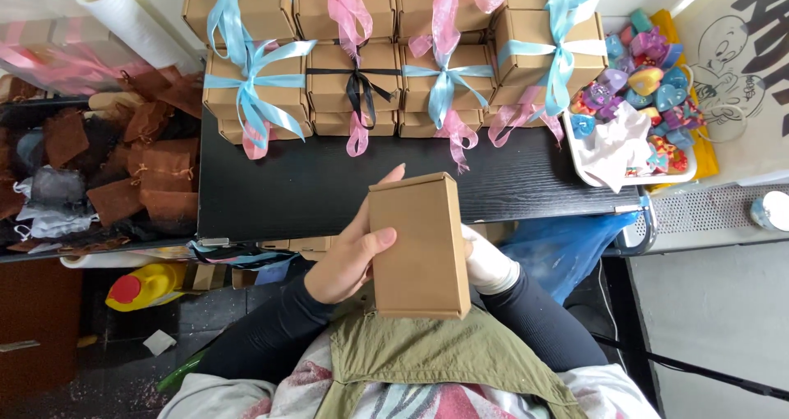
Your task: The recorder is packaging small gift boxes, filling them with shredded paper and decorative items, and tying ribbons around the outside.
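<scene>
I hold a plain brown cardboard box (419,246) upright over my lap, just in front of the black table's near edge (329,197). My left hand (349,250) grips its left side, thumb on the front face and fingers reaching up behind the top corner. My right hand (486,264), in a white glove, supports the right side and is mostly hidden behind the box. The box is closed and has no ribbon.
Several ribbon-tied brown boxes (386,57) are stacked along the far side of the table. A white tray of colourful heart-shaped pieces (633,90) sits at the right. Brown pouches (148,164) fill a bin at the left. A yellow bottle (144,286) lies on the floor.
</scene>
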